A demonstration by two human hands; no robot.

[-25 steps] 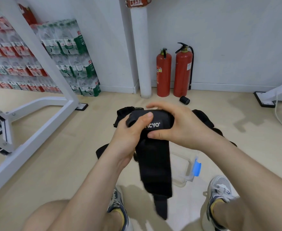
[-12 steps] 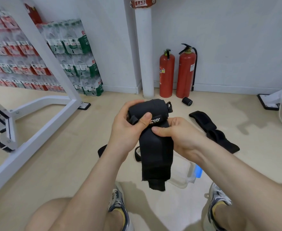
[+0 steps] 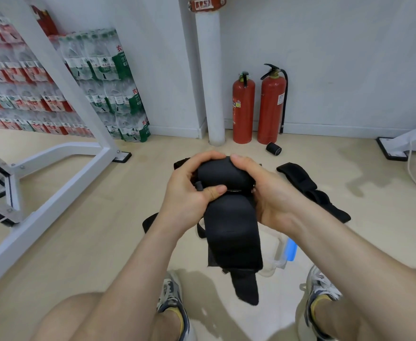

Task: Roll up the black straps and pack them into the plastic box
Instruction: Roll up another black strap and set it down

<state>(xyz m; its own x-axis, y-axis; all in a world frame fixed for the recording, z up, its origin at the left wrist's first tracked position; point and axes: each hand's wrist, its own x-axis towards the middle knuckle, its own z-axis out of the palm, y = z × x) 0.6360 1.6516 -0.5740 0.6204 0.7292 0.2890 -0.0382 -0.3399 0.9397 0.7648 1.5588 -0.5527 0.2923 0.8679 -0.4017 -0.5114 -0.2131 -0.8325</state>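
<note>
Midway through rolling a strap gripped by left hand and right hand, with a second strap unrolled on the floor, box mostly hidden.

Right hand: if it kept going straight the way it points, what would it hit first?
The black strap, whose rolled part the right hand grips while pointing leftward. Just beyond the roll is the left hand, gripping its other side, so probably nothing else comes first.
</note>
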